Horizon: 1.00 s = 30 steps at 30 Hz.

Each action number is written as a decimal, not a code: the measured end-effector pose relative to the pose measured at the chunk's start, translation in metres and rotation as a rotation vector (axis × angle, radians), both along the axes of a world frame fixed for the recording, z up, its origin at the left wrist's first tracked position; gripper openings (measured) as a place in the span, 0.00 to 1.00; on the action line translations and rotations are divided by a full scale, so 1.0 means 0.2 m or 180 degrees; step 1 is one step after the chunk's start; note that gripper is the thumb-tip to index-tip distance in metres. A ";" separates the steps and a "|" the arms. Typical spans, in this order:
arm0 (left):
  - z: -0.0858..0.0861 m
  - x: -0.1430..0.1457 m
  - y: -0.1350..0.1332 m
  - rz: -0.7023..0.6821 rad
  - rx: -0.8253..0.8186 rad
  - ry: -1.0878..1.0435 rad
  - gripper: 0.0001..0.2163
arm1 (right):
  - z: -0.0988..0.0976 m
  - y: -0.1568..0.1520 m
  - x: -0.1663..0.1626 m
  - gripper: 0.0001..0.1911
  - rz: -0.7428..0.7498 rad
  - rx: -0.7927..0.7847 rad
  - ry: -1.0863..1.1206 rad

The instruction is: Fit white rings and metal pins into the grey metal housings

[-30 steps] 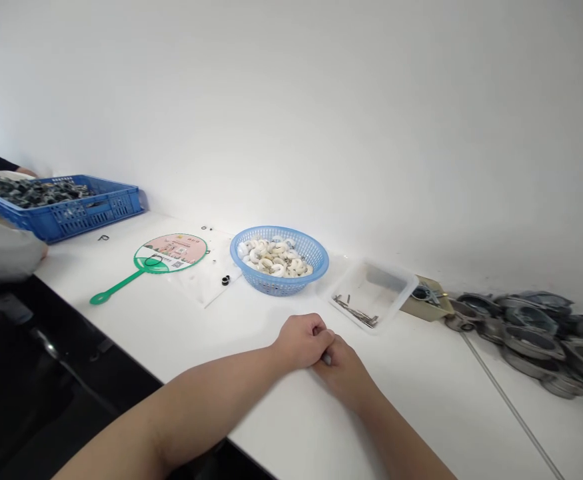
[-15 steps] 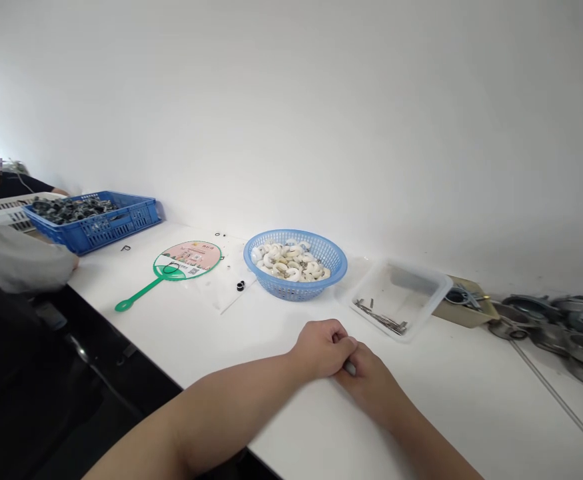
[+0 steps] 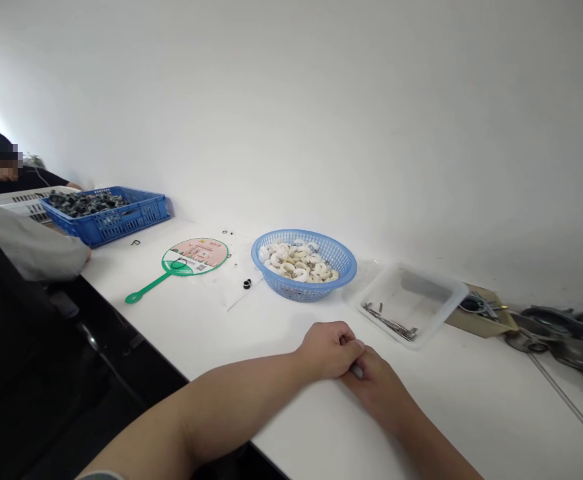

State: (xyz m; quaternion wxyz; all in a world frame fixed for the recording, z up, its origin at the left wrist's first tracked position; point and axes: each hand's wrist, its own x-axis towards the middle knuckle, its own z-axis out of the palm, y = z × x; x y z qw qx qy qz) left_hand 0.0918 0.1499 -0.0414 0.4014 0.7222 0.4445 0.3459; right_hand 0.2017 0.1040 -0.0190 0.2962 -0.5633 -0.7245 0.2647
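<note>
My left hand (image 3: 327, 349) and my right hand (image 3: 377, 385) rest together on the white table (image 3: 471, 400), fingers curled and touching. A small pale part (image 3: 356, 369) shows between their fingertips; both hands pinch it and I cannot name it. Just behind them stands a round blue basket (image 3: 304, 263) heaped with white rings. A clear plastic tray (image 3: 414, 302) holding thin metal pins sits to the right of the basket.
A green hand fan (image 3: 181, 265) lies left of the basket, with a small black ring (image 3: 246, 284) on a clear sheet beside it. A blue crate (image 3: 108, 213) of dark parts stands far left near another person's sleeve (image 3: 26, 248). Grey metal castings (image 3: 566, 333) pile up at the right.
The view has swung left, so everything on the table has shifted right in the picture. My hands stay joined in the same place on the table.
</note>
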 end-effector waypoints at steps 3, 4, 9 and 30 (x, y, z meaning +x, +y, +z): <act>0.00 0.00 0.00 -0.0012 0.0004 0.0026 0.11 | 0.00 0.00 0.00 0.12 -0.0030 -0.0012 0.0007; 0.00 0.00 0.00 -0.0019 0.0006 0.0038 0.11 | -0.01 0.00 0.00 0.12 -0.0027 -0.0017 0.0006; 0.01 -0.01 -0.01 -0.0033 0.0031 0.0057 0.11 | -0.01 0.00 0.00 0.10 0.0076 -0.0055 -0.0035; -0.05 0.01 0.03 -0.0268 -0.0611 -0.0510 0.10 | -0.03 0.00 0.04 0.07 0.0243 0.0153 -0.0181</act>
